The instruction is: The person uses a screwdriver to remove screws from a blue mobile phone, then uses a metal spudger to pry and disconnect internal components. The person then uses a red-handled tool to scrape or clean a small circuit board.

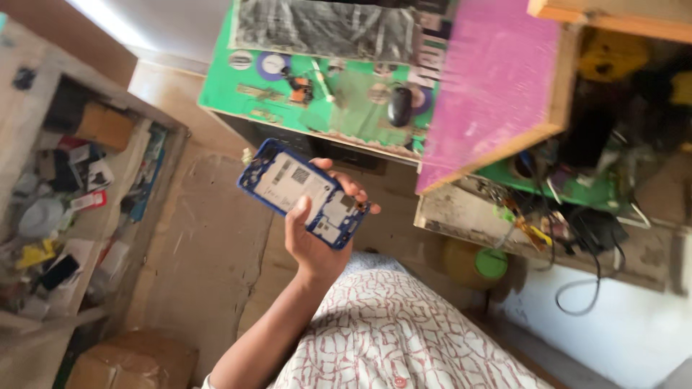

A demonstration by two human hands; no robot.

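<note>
Opened blue phone (pixel 304 193), held aloft.
One hand (pixel 313 238), side unclear, forearm rising from 7 o'clock; fingers (pixel 351 189) and thumb clasp its edges; computer mouse (pixel 400 106) at 1 o'clock.

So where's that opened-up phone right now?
In the head view the opened blue phone sits near the middle, gripped in one raised hand above the patterned garment, below the green work mat with the dark computer mouse.

Hand (pixel 311 238): I see one raised, bare forearm angled up, fingers curled, thumb pressed forward in a grip.
Other hand: out of sight.
</note>
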